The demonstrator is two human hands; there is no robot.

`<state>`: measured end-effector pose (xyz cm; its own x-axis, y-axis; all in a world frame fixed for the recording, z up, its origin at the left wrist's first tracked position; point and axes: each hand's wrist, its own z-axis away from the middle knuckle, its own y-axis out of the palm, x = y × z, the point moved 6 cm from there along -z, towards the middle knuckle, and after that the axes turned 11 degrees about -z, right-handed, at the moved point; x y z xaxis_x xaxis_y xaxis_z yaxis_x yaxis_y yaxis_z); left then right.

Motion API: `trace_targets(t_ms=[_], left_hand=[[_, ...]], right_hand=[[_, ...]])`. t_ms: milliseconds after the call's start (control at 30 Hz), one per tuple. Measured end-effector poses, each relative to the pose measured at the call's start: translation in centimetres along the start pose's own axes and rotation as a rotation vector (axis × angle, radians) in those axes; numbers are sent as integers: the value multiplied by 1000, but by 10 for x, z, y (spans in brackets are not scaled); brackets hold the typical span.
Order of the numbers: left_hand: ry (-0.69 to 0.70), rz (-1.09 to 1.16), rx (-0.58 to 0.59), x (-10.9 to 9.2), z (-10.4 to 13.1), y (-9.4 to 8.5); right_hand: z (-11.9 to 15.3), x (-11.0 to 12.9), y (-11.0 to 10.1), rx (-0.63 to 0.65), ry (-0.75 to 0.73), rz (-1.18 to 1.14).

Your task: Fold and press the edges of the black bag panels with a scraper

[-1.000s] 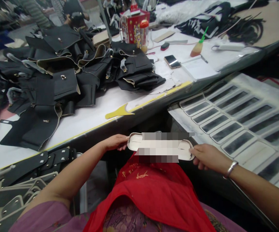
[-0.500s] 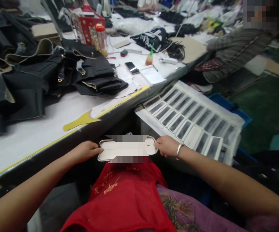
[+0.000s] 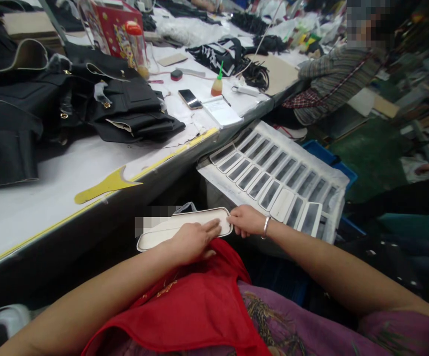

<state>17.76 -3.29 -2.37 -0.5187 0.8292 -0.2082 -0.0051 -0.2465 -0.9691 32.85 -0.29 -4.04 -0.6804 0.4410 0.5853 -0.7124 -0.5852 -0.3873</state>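
Note:
A long pale piece with rounded ends and a dark rim (image 3: pixel 169 230) lies across my lap, above the red apron. My left hand (image 3: pixel 195 240) rests flat on its right part, fingers extended and pointing right. At its right end my right hand (image 3: pixel 246 221), with a silver bracelet at the wrist, pinches the rim between thumb and fingers. Part of the piece's left side is hidden by a blurred patch. To the right, a slanted white board (image 3: pixel 232 190) carries rows of dark rectangular frames with pale borders.
Black bags (image 3: pixel 125 106) are piled on the white table (image 3: pixel 62 198). A yellow template (image 3: pixel 103 185) lies near its edge. Farther back are a phone (image 3: pixel 190 99), a notepad (image 3: pixel 221 111) and a glue bottle (image 3: pixel 217 86). A person in a striped top (image 3: pixel 333 81) sits at right.
My left hand has left the piece's left end and moved right onto its surface. The piece now tilts, its left end lower. My right hand still pinches the right end. The view has shifted slightly.

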Motion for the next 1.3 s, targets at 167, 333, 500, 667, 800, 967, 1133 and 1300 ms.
trace_targets(t_ms=[167,333,500,667,800,967,1133,1300], left_hand=[[20,-11,6,1,2,0],[20,19,8,3,1,-2],[26,63,3,6,0,-6],[14,28,7,5,-1,-3],[-13,-34,16,-5,-3,0],[-49,194,-155,-5,28,-24],[-861,633,-654,81,136,-29],[-945,1311,-372,114,166,41]], right_hand=[[-3,-26,9,305,-10,-679],[-17,-39,15,333,-1,-856],[-29,-34,16,351,77,-691],[-26,-25,5,237,72,-464],[-19,-21,1,130,50,-375],[-14,-22,3,152,131,-396],[-5,-17,6,203,192,-417],[-8,-14,7,195,181,-423]])
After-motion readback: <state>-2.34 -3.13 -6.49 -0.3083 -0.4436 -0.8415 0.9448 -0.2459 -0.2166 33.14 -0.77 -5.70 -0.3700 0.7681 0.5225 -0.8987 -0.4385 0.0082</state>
